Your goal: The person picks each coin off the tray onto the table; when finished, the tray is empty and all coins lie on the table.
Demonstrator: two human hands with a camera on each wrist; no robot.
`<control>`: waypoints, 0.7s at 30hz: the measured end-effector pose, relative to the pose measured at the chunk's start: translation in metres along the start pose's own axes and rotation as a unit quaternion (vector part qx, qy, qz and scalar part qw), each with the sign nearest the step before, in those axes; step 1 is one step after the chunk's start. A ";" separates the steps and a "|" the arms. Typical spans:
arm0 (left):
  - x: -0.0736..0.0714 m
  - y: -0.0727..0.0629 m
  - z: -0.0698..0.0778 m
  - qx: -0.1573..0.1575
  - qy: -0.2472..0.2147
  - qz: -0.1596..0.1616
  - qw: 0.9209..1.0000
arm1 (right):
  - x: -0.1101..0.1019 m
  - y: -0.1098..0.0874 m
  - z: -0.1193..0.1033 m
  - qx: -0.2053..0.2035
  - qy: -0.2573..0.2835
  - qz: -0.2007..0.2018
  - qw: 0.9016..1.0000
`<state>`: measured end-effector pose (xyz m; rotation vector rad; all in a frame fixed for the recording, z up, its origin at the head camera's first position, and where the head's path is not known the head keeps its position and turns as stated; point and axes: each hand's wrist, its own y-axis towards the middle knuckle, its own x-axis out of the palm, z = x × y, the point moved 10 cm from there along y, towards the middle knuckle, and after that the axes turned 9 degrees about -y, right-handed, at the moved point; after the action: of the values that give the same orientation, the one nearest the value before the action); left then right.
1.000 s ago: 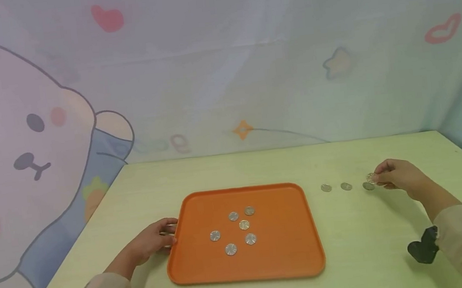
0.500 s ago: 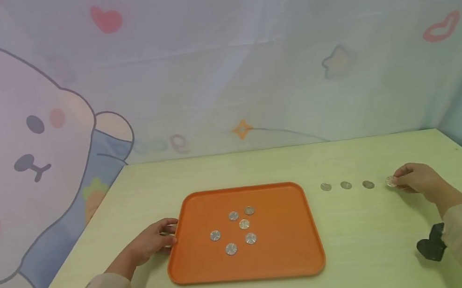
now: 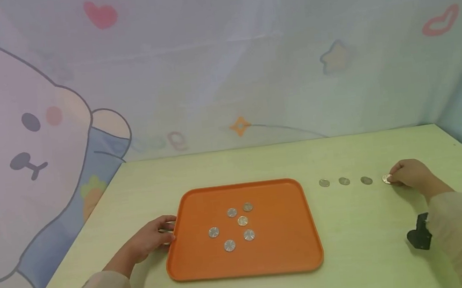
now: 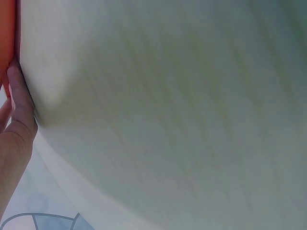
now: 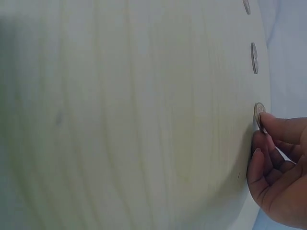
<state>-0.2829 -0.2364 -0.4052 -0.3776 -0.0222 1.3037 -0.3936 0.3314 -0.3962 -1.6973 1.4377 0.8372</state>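
Out to the right, my right hand [image 3: 412,174] pinches a silvery coin [image 3: 386,179] close over the table, at the right end of a row. In the right wrist view the thumb lies on the face of this coin [image 5: 259,113]. The other 3 row coins, the nearest being a darker coin [image 3: 366,180], lie flat to its left. My left hand [image 3: 148,242] rests its fingertips on the left rim of an orange tray [image 3: 282,232], fingers fairly straight. Inside the tray several coins are scattered, among them a gold-toned coin [image 3: 243,221].
The pale yellow-green wooden table [image 3: 233,167] runs back to a printed cloth backdrop [image 3: 223,69] with a cartoon bear. A dark wrist-camera mount [image 3: 420,233] hangs beside the right sleeve [image 3: 459,223].
My right hand has carried its coin right, past the third coin of the row, and lowered it to the row's right end. The left hand has stayed at the tray's rim.
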 end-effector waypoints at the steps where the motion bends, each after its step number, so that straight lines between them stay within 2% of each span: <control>1: 0.000 0.000 0.000 0.000 0.001 0.001 1.000 | 0.000 0.001 0.000 0.001 -0.007 -0.002 1.000; 9: 0.000 0.001 0.000 0.001 0.009 0.002 1.000 | 0.002 0.001 -0.005 -0.005 -0.067 -0.010 0.998; 14: 0.000 0.001 0.000 0.002 0.011 0.000 1.000 | 0.001 0.000 -0.003 0.002 -0.047 -0.007 0.999; 21: 0.000 0.001 0.001 -0.001 0.013 0.000 1.000 | 0.000 -0.002 0.002 0.027 0.009 -0.006 1.000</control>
<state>-0.2839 -0.2361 -0.4049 -0.3962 -0.0012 1.2977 -0.3913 0.3335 -0.3965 -1.6758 1.4479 0.7711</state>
